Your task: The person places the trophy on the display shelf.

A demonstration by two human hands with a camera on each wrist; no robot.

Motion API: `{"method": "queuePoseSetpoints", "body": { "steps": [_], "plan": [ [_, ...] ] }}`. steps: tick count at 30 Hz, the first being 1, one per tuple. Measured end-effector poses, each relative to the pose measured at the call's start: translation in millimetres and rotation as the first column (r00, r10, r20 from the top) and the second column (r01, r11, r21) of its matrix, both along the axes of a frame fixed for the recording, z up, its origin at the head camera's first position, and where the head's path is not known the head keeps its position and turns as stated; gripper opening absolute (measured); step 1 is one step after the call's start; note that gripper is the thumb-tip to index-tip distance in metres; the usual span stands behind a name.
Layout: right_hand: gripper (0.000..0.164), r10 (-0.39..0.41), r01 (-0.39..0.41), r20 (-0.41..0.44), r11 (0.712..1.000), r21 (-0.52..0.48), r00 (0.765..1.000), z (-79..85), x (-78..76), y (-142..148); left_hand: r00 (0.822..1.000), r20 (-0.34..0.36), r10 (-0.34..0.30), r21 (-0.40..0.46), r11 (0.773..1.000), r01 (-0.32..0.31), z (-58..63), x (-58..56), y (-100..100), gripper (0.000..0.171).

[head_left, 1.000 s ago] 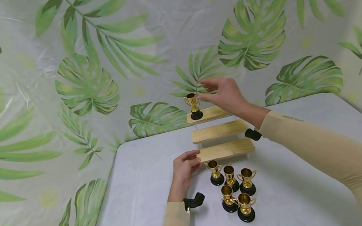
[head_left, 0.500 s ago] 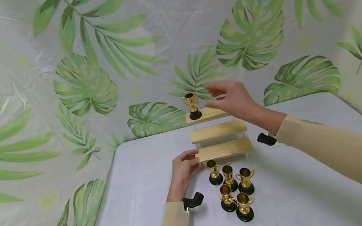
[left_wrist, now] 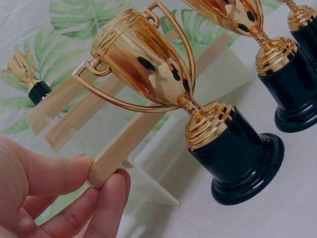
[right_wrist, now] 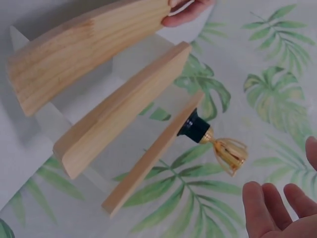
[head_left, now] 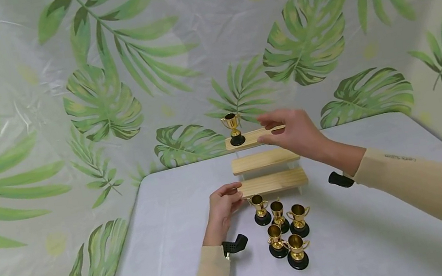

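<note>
My left hand (head_left: 221, 209) pinches the left end of the lowest wooden shelf (head_left: 273, 182), thumb on top and fingers below, plain in the left wrist view. A gold trophy cup (head_left: 233, 128) with a black base stands upright at the left end of the top shelf (head_left: 252, 138). To the right of that cup, my right hand (head_left: 293, 132) hovers with fingers apart and nothing in them. Several more trophy cups (head_left: 296, 250) stand on the table in front of the rack; one trophy cup (left_wrist: 153, 64) looms close beside my left hand in the left wrist view.
The middle shelf (head_left: 267, 159) lies between the other two, on clear supports (left_wrist: 153, 183). A white cloth covers the table (head_left: 179, 204). Behind it hangs a leaf-patterned sheet (head_left: 184, 31).
My right hand has drawn away from the trophy cup on the top shelf, moving right and down. The cup stays standing there. My left hand keeps its hold on the lowest shelf.
</note>
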State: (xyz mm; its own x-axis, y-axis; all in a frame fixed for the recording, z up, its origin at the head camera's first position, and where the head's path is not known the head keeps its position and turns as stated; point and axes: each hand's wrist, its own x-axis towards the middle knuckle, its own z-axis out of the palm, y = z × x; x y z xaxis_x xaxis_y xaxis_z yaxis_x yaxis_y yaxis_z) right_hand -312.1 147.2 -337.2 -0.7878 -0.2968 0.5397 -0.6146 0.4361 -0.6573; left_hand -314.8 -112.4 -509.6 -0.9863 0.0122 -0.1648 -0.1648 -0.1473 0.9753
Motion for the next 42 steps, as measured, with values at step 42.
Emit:
{"method": "queuePoseSetpoints", "body": {
  "steps": [42],
  "plan": [
    [0.047,0.065,-0.093,0.166,0.981,0.17,0.984,-75.6,87.5,23.1,1.0,0.007,0.007,-0.002,1.0,-0.007,0.9,1.7,-0.3,0.03]
  ]
}}
